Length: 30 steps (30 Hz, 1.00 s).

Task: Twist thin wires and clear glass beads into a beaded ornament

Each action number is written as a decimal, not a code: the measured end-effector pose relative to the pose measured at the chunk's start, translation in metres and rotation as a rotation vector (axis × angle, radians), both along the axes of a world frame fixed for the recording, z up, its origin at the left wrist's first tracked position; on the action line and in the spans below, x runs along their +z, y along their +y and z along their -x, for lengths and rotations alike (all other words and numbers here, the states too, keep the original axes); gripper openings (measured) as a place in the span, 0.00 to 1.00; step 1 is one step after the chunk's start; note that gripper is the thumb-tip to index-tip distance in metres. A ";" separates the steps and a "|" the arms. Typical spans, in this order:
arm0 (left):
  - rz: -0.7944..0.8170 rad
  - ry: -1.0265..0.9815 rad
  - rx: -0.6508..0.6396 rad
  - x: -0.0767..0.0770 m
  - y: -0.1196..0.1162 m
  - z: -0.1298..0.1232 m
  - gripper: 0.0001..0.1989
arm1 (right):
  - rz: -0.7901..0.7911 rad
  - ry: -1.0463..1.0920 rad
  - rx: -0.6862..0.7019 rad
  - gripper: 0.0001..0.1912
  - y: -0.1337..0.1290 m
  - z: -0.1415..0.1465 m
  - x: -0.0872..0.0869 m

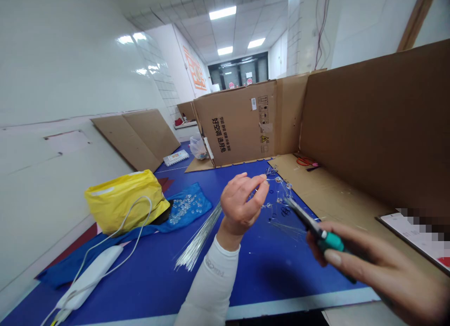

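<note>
My left hand (242, 201), in a white sleeve, is raised over the blue table with its thumb and fingertips pinched on the end of a thin wire strand with clear round beads (288, 186). My right hand (376, 260) grips pliers with green and black handles (332, 241). Their jaws point up and left, close to the beads; whether they touch the wire I cannot tell. Beneath lie small black rings (285, 212) and a few loose thin wires (286, 228). Partly behind my left wrist is a bundle of straight silvery wires (198, 241).
Several clear beads (184, 206) lie on a blue cloth at the left, by a yellow bag (123, 201). A white power strip (91, 274) and its cable are nearer. Cardboard panels (242, 124) wall the back and right. Red-handled scissors (304, 161) rest on cardboard.
</note>
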<state>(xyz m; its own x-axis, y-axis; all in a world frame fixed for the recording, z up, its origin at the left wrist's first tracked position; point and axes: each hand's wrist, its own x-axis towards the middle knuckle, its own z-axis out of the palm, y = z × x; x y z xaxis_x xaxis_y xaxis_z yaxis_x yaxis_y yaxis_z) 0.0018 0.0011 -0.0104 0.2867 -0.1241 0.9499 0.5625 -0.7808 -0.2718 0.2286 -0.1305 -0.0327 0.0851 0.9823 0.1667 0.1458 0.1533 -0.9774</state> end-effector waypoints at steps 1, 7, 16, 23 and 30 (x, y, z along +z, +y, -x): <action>-0.012 -0.003 -0.001 0.000 -0.001 -0.001 0.11 | 0.064 0.003 0.000 0.22 -0.003 0.003 -0.009; -0.049 0.018 0.008 0.000 -0.008 -0.005 0.10 | 0.180 0.120 0.155 0.17 -0.002 0.017 -0.016; -0.017 -0.010 -0.044 -0.004 -0.014 -0.008 0.11 | 0.151 0.284 0.295 0.19 0.016 0.035 -0.011; 0.014 -0.043 -0.047 -0.004 -0.013 -0.009 0.09 | 0.120 0.347 0.309 0.22 0.023 0.038 -0.021; 0.036 -0.079 -0.086 -0.007 -0.011 -0.009 0.10 | 0.111 0.398 0.311 0.21 0.024 0.043 -0.016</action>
